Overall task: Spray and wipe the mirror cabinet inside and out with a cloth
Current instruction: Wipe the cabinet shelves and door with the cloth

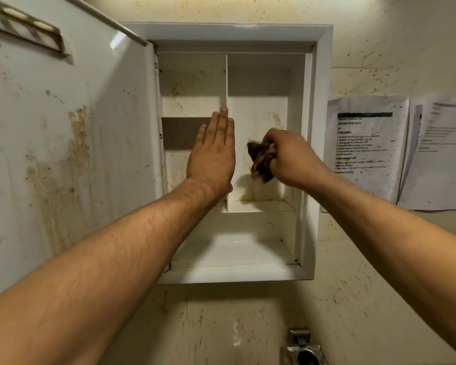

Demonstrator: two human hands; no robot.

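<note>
Evidently mid-wipe, I had my right hand [292, 158] gripping the bunched cloth [261, 160] in the upper right compartment of the mirror cabinet [323, 122], left hand [213, 156] flat against the divider [226, 80]. Stains on the open door [77, 167] suggested much was left to do.

Only one view is given: a wide-angle camera worn on the head, faced forward at the wall [353, 299] and set near the open mirror cabinet [229, 31], which is framed centrally.

Open stained cabinet [323, 154], left hand [212, 159] flat against divider [226, 83], right hand [291, 156] gripping dark cloth [261, 160]
</note>
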